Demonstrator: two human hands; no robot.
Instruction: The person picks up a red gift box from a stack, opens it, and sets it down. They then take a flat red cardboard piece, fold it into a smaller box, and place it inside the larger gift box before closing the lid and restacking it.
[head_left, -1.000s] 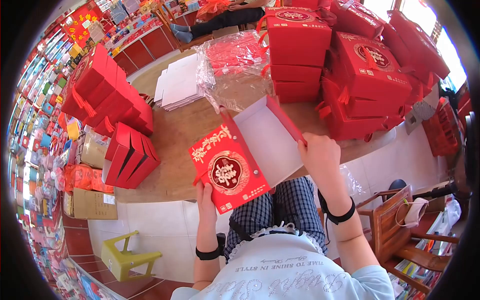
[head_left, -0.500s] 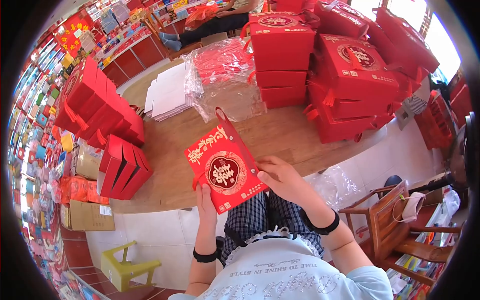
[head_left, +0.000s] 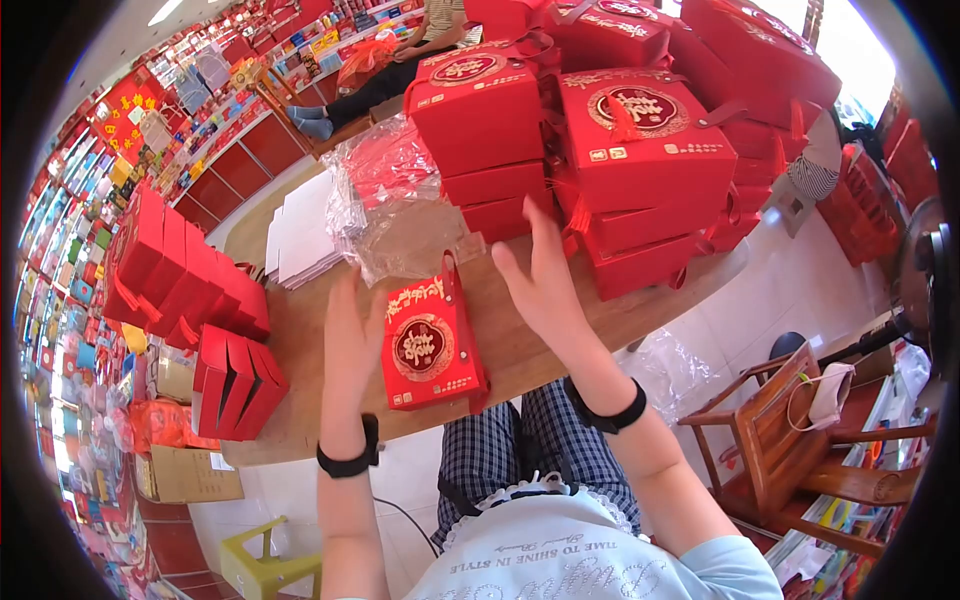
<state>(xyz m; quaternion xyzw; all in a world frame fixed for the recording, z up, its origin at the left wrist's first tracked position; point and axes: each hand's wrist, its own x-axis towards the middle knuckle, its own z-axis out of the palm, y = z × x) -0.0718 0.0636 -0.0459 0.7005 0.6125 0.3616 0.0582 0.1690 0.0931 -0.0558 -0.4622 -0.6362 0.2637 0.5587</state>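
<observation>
A red gift box [head_left: 424, 350] with gold lettering, a dark red medallion and a strap handle lies on the wooden table [head_left: 330, 410], close to its front edge. To the left of this box is my left hand [head_left: 354, 325], fingers stretched out and holding nothing. My right hand [head_left: 540, 280] is raised on the other side, thumb and fingers spread. In this view its fingertips overlap the lower part of a stack of red boxes [head_left: 496, 130]. Black bands circle both wrists.
More stacked red boxes [head_left: 640, 150] fill the right side of the table, others [head_left: 180, 265] the left. White card sheets [head_left: 302, 232] and clear plastic wrap [head_left: 395, 230] lie at the back. A wooden chair [head_left: 775, 440] stands right, a green stool [head_left: 265, 565] lower left. A seated person is behind.
Both hands have let go of the gift box, which now rests on the table. They have moved apart and forward, and the camera view has shifted to the right.
</observation>
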